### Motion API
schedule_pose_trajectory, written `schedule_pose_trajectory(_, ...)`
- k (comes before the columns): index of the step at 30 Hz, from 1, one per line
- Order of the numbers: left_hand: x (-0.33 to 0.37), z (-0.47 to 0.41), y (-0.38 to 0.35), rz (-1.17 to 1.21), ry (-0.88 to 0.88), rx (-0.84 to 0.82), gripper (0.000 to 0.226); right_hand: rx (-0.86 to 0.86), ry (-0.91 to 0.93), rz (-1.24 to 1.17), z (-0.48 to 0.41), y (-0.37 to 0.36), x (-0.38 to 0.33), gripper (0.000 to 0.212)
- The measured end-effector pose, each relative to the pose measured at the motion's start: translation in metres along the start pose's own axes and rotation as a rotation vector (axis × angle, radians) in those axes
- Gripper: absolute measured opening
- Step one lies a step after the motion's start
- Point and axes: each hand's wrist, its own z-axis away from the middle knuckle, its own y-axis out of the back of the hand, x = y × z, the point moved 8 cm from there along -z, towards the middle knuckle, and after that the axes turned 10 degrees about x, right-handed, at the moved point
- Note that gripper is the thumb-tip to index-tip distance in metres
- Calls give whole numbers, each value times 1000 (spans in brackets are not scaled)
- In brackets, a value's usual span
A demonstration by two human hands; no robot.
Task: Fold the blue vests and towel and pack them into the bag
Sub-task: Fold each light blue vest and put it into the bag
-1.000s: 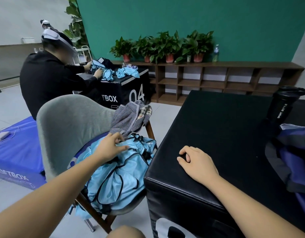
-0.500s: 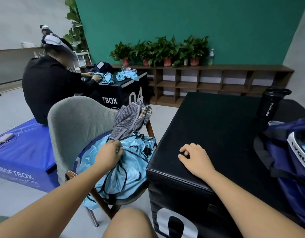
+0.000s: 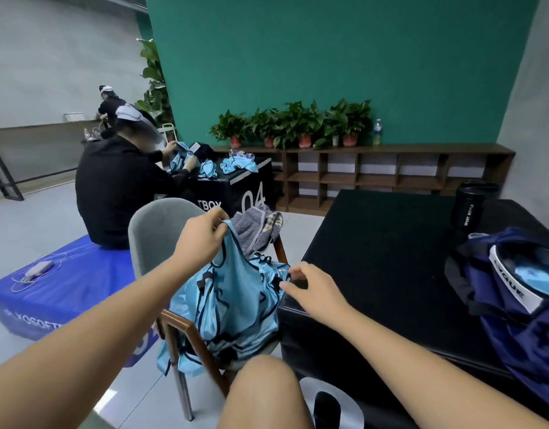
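Early going, by the look of it. The left hand (image 3: 202,239) is raised, fingers and thumb pinching the top strap of one blue vest (image 3: 233,274). The vest hangs straight down from those fingers, w/ its lower part on the pile of vests (image 3: 245,335) heaped on the chair (image 3: 155,233) below. The right hand (image 3: 316,289) holds nothing. Its fingers are spread and relaxed, reaching toward the vest's side edge and just short of it, above the near corner of the black table (image 3: 390,267). The grey striped towel (image 3: 254,230) lies just beyond the left fingers, crumpled at the back of the seat, unfolded.

Done so far: the navy bag (image 3: 520,323) sits open on the table, well to the right of the right fingers. Sth light blue (image 3: 542,274) shows inside, prob. a vest already packed, tho the view there is too cut off to be sure.

Left: nearly everything. The vest in hand needs laying out, folding and packing. Then comes the rest of the pile (no. of vests can't be counted in that tangle), then the towel. A black sport bottle (image 3: 471,209) stands on the table beyond the bag, not part of the job.
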Motion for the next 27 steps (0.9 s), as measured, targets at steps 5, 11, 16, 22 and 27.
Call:
schedule_pose_trajectory(5, 65, -17, 57, 104, -50, 89, 9, -52, 8, -86, 6, 6, -82, 88)
schedule_pose_trajectory(11, 143, -23, 116, 254, -144, 188, 10, 38, 40, -203, 0, 56, -145, 29)
schedule_pose_trajectory(16, 182, -31, 148, 347, -176, 300, 11, 184, 107, -207, 2, 136, -181, 34)
schedule_pose_trajectory(22, 201, -36, 155, 313, -227, 371, 6, 453, 111, -100, 1, 260, -200, 27)
schedule_pose_trajectory(27, 228, -13, 128, -174, -616, 309, 36, 584, 123, -29, 9, 336, -214, 19)
